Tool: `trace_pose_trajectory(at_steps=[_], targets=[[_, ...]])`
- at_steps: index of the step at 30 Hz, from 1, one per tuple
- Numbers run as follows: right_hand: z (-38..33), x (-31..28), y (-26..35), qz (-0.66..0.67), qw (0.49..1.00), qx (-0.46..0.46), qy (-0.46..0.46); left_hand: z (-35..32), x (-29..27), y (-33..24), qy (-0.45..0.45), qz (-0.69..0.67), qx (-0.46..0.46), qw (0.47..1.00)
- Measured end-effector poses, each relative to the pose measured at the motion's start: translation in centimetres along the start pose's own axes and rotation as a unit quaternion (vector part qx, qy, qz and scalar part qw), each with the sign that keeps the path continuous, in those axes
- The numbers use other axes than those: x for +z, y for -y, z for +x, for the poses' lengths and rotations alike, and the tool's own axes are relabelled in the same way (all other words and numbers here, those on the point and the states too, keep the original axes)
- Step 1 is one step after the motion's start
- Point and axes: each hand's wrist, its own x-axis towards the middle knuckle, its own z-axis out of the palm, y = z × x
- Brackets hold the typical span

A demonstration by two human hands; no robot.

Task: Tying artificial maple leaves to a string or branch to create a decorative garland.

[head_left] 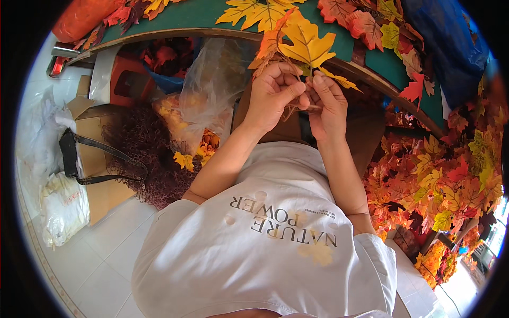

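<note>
Both hands meet at the near edge of the green table, their fingertips almost touching. A yellow artificial maple leaf [308,41] stands up just beyond them, its green stem running down between the fingers. My left hand [275,98] is closed in a pinch beside an orange artificial leaf [271,38] and thin brown strands. My right hand [328,103] pinches at the base of the yellow leaf's stem. Brown strands also show below the fingertips. Exactly what lies between the fingers is partly hidden.
The green table [180,17] carries more artificial leaves [366,24] and a blue plastic bag [448,47]. At right is a big heap of autumn leaves [424,180]. To the left stand a red-orange stool [130,79], clear plastic bags [212,90], dark curly strands [143,143] and a cardboard box [98,159].
</note>
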Motion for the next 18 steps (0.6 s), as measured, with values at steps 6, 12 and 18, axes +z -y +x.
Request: trace_pose_trajectory(at_steps=[6,12,18], targets=[[-0.07,0.09,-0.1,-0.008,1.0,-0.014,-0.006,-0.09,0.12,0.01,-0.007,0.002,-0.004,1.0],[0.02,0.19,-0.19,-0.012,1.0,-0.017,-0.008,-0.01,-0.01,0.29,-0.003,-0.002,0.003,1.0],[-0.21,0.43,-0.44,-0.029,0.999,-0.033,-0.013,0.06,-0.15,0.47,-0.005,-0.005,0.003,1.0]])
